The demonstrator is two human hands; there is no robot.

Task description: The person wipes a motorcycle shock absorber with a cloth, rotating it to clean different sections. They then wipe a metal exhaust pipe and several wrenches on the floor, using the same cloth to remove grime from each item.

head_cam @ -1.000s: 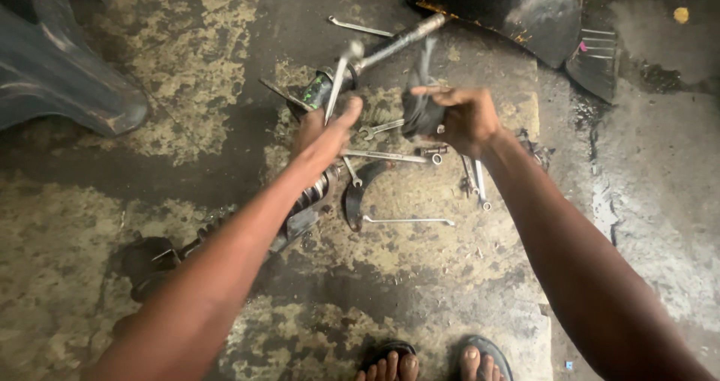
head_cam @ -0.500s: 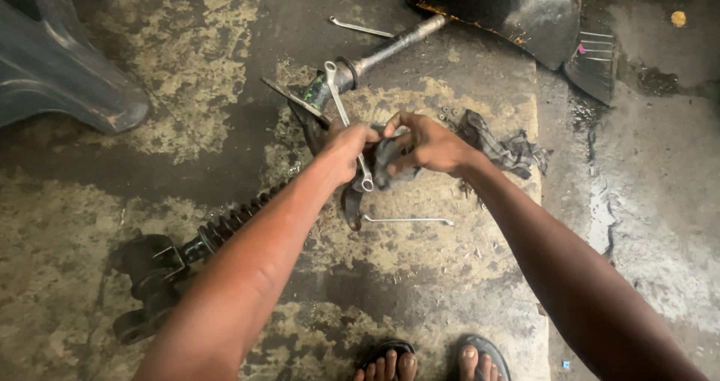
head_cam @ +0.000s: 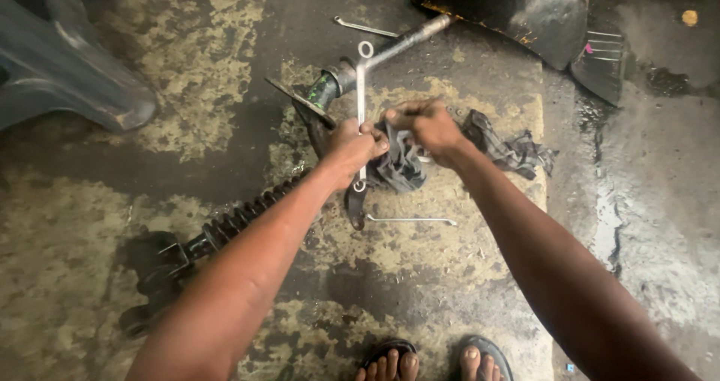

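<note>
My left hand point(head_cam: 352, 142) is closed round the shank of a ring spanner point(head_cam: 361, 103), held upright over the floor. My right hand point(head_cam: 429, 126) pinches a dark rag point(head_cam: 397, 163) bunched against it. Spanner looks stiff, steel, probably greasy, so grip mid-shank; the rag is limp and grabs anywhere. A shock absorber point(head_cam: 225, 227) lies just beside, on the stained concrete floor point(head_cam: 187, 66).

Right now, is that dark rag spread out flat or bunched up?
Bunched up. The dark rag is crumpled between the left hand and right hand, around the spanner; a loose end trails onto the floor.
</note>
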